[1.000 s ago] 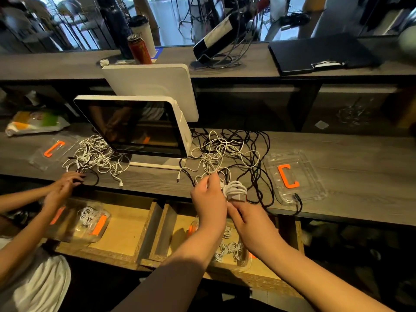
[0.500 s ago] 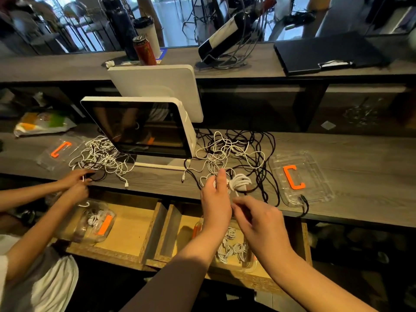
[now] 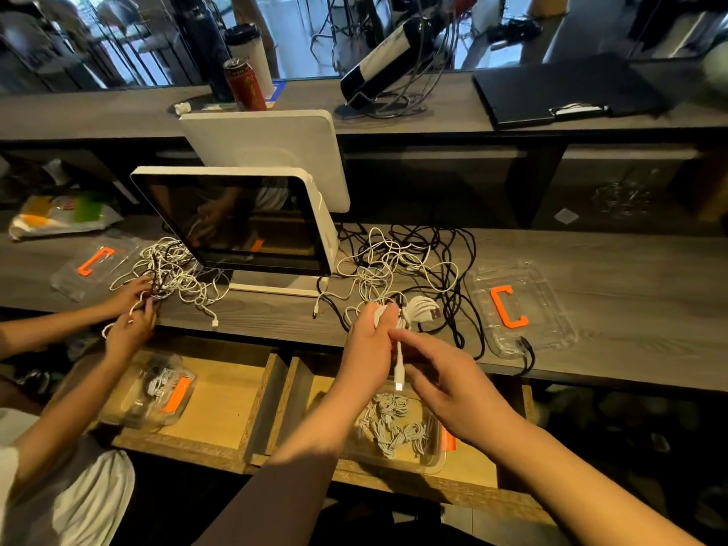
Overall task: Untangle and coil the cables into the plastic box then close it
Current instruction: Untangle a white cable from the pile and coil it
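in the head view, the left hand [image 3: 372,336] is gripping the white coil [image 3: 417,311] just right of the monitor [image 3: 236,222], its plug end now dangling free while the right hand [image 3: 445,384], fingers loosely apart, is reaching under it above the plastic box [image 3: 429,463], so boxing looks near.

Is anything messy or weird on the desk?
Yes. A heap of white and black cables lies knotted on the desk beside the screen. One black cable's plug lies on the clear lid. Nothing looks broken.
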### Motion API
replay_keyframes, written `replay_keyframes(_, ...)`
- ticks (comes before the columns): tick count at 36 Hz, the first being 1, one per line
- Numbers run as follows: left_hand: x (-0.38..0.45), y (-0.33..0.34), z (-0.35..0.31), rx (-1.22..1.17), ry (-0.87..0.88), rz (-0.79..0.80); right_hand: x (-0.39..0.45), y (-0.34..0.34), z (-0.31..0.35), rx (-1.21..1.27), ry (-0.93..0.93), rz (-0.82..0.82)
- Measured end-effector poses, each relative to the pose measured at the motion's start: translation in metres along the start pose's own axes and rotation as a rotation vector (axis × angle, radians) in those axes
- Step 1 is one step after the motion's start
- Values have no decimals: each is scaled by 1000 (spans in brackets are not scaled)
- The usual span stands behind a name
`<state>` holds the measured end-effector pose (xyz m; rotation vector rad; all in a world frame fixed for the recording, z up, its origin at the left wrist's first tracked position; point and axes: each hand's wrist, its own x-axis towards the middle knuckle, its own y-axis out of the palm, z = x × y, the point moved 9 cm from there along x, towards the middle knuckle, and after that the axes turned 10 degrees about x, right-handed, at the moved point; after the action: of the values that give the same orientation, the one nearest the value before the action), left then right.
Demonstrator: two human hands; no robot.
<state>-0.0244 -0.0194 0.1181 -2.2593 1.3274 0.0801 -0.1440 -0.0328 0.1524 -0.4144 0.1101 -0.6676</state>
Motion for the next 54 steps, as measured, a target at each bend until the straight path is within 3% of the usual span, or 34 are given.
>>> replay_keyframes(4,-7,2,-3,41,66,-37,0,-12,21,-279,-177,-152)
replay_keyframes(7,-16,5,0,66,91,-41,2,-21,20,-330,-161,-255)
replay_keyframes(12,-23,2,7,-22,43,-112,3,-30,17,-215,-160,-350)
replay_keyframes(17,-25,2,11,-111,-3,-99,-1,-32,6,17,-43,-388)
replay_keyframes(26,-32,19,16,-451,-95,158,0,-44,1,104,-67,-463)
replay_keyframes(31,-29,18,18,-557,-123,163,-1,-51,1,59,-89,-496)
replay_keyframes(41,-21,11,21,-589,-103,38,8,-36,-3,-267,73,-336)
replay_keyframes(54,-17,6,13,-197,113,2,15,-33,-11,-370,70,-246)
